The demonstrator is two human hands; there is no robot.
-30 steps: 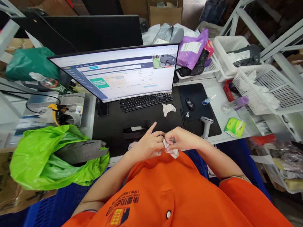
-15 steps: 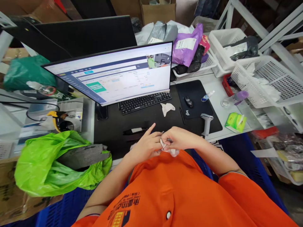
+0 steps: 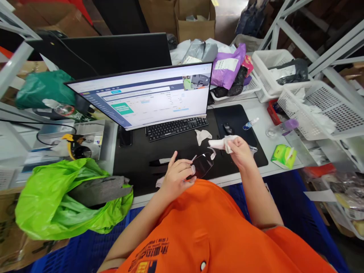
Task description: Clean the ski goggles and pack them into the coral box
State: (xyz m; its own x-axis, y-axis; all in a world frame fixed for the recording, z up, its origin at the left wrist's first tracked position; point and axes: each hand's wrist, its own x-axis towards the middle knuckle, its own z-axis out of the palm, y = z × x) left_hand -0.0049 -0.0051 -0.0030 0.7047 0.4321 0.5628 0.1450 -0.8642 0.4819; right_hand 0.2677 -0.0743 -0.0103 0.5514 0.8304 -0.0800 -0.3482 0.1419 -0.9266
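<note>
Dark glasses (image 3: 202,165) pinched at one end by left hand (image 3: 176,177) fingers, low over black surface (image 3: 142,155); right hand (image 3: 240,151) fingers closed around crumpled tissue (image 3: 220,143), just beside glasses.

Two hands were over the desk: the left hand (image 3: 176,175) on one pair of clear glasses (image 3: 202,163), the right hand (image 3: 238,148) at two o'clock from it, closed on one crumpled tissue (image 3: 220,143). A second loose tissue (image 3: 203,135) lay at twelve o'clock from the glasses. There were two monitors, one lit (image 3: 148,94) and one dark (image 3: 113,53) behind it, one keyboard (image 3: 176,127), and one mouse (image 3: 227,128). Three white baskets (image 3: 324,110) stood at two o'clock. One green bag (image 3: 65,197) lay at nine o'clock.
</note>
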